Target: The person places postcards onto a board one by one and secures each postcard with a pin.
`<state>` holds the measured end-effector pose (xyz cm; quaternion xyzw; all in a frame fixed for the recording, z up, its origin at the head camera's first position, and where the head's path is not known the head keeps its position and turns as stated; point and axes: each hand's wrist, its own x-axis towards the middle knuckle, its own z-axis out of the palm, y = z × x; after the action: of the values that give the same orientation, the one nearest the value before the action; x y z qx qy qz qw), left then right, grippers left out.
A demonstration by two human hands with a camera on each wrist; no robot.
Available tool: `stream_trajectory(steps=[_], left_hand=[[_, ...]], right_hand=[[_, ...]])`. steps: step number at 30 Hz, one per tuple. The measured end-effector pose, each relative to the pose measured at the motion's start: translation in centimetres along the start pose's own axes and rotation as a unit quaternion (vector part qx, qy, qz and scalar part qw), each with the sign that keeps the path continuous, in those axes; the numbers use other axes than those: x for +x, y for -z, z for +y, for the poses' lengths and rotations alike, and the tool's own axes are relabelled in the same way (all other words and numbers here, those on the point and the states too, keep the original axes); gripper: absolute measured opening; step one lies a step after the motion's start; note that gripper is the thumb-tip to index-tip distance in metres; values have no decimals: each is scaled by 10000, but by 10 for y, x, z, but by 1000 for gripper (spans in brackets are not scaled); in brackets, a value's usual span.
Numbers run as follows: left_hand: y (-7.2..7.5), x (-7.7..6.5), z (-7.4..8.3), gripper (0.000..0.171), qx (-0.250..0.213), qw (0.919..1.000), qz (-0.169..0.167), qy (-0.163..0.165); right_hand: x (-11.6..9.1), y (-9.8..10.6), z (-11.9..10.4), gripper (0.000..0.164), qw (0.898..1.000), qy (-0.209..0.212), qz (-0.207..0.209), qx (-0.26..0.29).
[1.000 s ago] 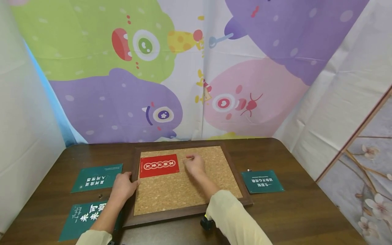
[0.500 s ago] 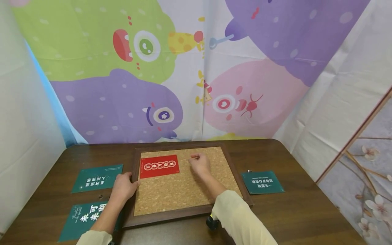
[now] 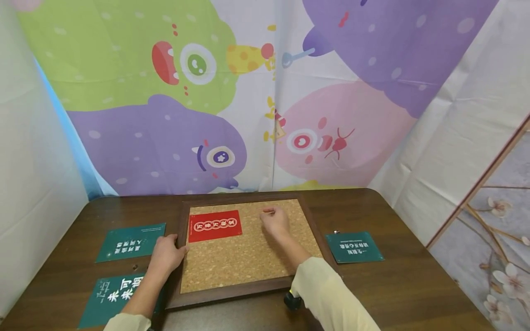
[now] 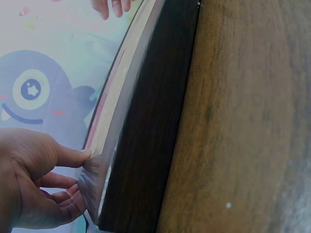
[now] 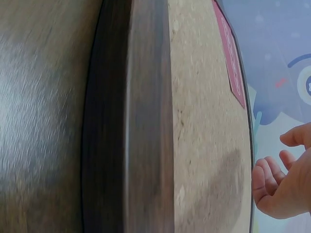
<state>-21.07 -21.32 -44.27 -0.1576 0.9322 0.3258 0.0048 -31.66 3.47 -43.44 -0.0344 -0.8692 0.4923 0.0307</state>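
My left hand (image 3: 167, 253) holds the left side of a wood-framed cork board (image 3: 232, 264) that lies on the table. Its thumb rests on the frame and the fingers curl at the outer side, as the left wrist view shows. A red card (image 3: 214, 225) with white writing lies flat on the upper left of the cork. Over the upper right part of the cork hovers my right hand (image 3: 276, 222). In the right wrist view this hand (image 5: 284, 182) has loosely bent fingers, the thumb apart from them, and nothing visible between.
Two green cards, an upper one (image 3: 129, 242) and a lower one (image 3: 103, 299), lie left of the board. Another green card (image 3: 354, 247) lies to its right, with a small shiny piece (image 3: 336, 232) by its edge. A cartoon curtain (image 3: 265, 115) hangs behind the table.
My right hand has moved rightward across the cork, away from the red card. The left hand stays on the frame, and the cards have not moved.
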Motion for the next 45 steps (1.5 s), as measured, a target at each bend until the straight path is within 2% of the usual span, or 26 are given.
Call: stream_trajectory(steps=[6, 11, 23, 34, 45], left_hand=[[-1, 2, 1, 55, 46, 10000, -16, 13], [-3, 2, 0, 54, 2, 10000, -12, 91], [-2, 1, -1, 54, -2, 10000, 11, 4], [-4, 3, -3, 54, 29, 10000, 45, -55], [-3, 4, -3, 55, 61, 10000, 16, -49]], right_hand=[[2, 7, 5, 23, 10000, -14, -47, 82], [1, 13, 7, 21, 9999, 1, 135, -44], [8, 29, 22, 21, 9995, -78, 239, -175], [12, 50, 27, 24, 9989, -122, 130, -432], [16, 70, 35, 28, 9992, -257, 101, -296]])
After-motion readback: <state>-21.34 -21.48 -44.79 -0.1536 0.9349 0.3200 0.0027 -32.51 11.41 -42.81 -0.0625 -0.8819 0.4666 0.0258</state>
